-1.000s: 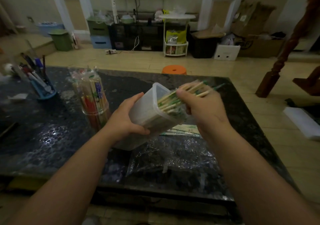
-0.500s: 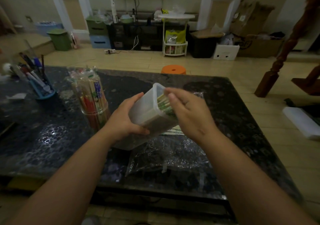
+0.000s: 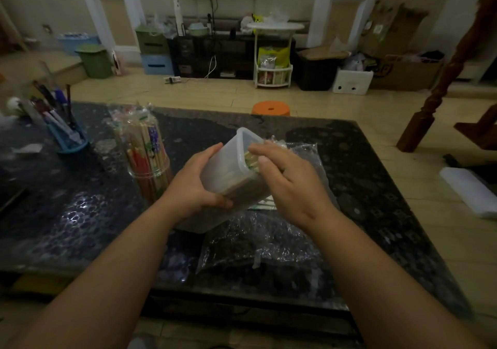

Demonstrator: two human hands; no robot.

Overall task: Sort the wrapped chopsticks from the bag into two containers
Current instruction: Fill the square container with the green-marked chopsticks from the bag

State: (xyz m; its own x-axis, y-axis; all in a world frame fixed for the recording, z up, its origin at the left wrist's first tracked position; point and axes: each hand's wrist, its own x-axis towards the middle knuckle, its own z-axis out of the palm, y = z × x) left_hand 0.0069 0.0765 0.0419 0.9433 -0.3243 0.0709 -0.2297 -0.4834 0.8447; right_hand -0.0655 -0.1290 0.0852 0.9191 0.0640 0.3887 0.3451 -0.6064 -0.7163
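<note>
Nearest the person, a clear bag (image 3: 269,243) lies crumpled and flat on the dark counter (image 3: 80,214), just in front of the tub (image 3: 226,168) and reaching under it. The tub is a translucent, lidless box, lifted off the counter and tipped so that its open mouth faces up and to the right.

The left hand (image 3: 193,187) clamps the tub's left wall, with the thumb across the near face and the fingers wrapped round the far side. The right hand (image 3: 285,184) sits at the tub's mouth, index finger arched over the rim and thumb below it. The green-tipped ends of wrapped chopsticks (image 3: 251,161) show between finger and thumb. It cannot be told whether this hand pinches them or only rests against them. The rest of the bundle is inside the tub.

Directly below the tub, loose chopsticks (image 3: 265,205) lie flat on the bag's far part.

Left of the tub, close by, a clear round jar (image 3: 148,160) stands upright, packed with wrapped chopsticks in red, blue and plain wrappers that stick out above its rim. Further left of the tub, a blue cup (image 3: 67,136) holds pens leaning left.

Beyond the tub, past the counter's far edge, an orange stool (image 3: 271,108) stands on the floor.
</note>
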